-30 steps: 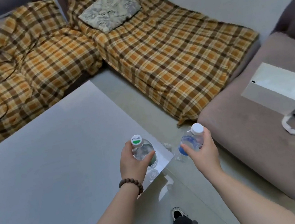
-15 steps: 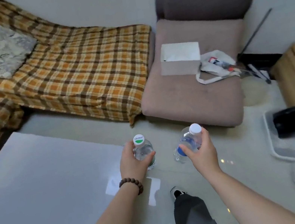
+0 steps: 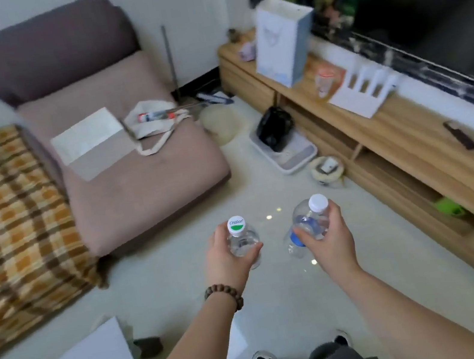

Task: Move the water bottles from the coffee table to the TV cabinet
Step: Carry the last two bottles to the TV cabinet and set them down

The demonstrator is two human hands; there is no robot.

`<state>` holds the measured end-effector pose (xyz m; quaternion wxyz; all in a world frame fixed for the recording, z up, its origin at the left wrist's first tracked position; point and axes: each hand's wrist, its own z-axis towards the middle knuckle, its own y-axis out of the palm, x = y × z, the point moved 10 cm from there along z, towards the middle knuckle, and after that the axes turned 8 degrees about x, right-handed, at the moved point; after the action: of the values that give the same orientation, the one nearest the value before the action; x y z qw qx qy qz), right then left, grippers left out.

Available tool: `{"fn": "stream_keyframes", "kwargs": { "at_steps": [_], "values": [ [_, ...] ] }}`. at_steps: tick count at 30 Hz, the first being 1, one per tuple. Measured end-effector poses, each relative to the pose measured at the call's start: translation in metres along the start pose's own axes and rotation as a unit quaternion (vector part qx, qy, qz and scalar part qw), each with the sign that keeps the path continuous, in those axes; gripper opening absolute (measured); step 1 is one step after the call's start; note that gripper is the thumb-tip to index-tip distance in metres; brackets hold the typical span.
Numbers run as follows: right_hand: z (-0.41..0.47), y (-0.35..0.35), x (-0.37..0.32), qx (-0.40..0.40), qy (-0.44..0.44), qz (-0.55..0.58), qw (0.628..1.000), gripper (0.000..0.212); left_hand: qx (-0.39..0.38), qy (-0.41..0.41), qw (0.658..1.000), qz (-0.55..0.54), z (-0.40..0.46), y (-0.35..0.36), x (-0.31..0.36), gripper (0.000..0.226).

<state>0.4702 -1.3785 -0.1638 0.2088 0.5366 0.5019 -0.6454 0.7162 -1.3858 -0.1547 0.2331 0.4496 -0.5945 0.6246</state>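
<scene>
At centre frame, the left hand [image 3: 227, 257] wraps its fingers around the green-capped bottle [image 3: 241, 238], and the right hand [image 3: 326, 236] clasps the blue-labelled bottle [image 3: 307, 227], both carried over the floor. The TV cabinet [image 3: 410, 129] runs along the right; its bare top between the paper and the dark remote looks the safest spot to set them upright.

One bottle [image 3: 242, 239] per hand [image 3: 224, 259]

- I'm seeing the green-labelled cap bottle [image 3: 241, 239], clear and upright, sitting in my left hand [image 3: 227, 257] above the floor.
- The blue-labelled bottle [image 3: 308, 225], white-capped, is tilting in my right hand [image 3: 326, 238], near the TV cabinet [image 3: 410, 129].
</scene>
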Motion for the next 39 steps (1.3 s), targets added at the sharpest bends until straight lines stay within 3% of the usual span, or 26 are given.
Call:
{"fn": "stream_keyframes", "kwargs": {
  "at_steps": [10,21,29,39],
  "values": [
    [-0.031,-0.222,0.098,0.221,0.100,0.020,0.970,0.065,-0.178,0.137,0.974,0.021,-0.095,0.176,0.106,0.057],
    [-0.135,-0.446,0.216,0.359,0.176,0.026,0.916,0.064,-0.299,0.204,0.932,0.014,-0.279,0.337,0.175,0.056],
    [-0.163,-0.552,0.264,0.421,0.185,0.032,0.887,0.063,-0.352,0.239,0.905,0.014,-0.366,0.422,0.221,0.056],
    [-0.101,-0.616,0.303,0.444,0.197,0.037,0.873,0.065,-0.386,0.254,0.887,0.016,-0.376,0.527,0.273,0.051]
  ]
}}
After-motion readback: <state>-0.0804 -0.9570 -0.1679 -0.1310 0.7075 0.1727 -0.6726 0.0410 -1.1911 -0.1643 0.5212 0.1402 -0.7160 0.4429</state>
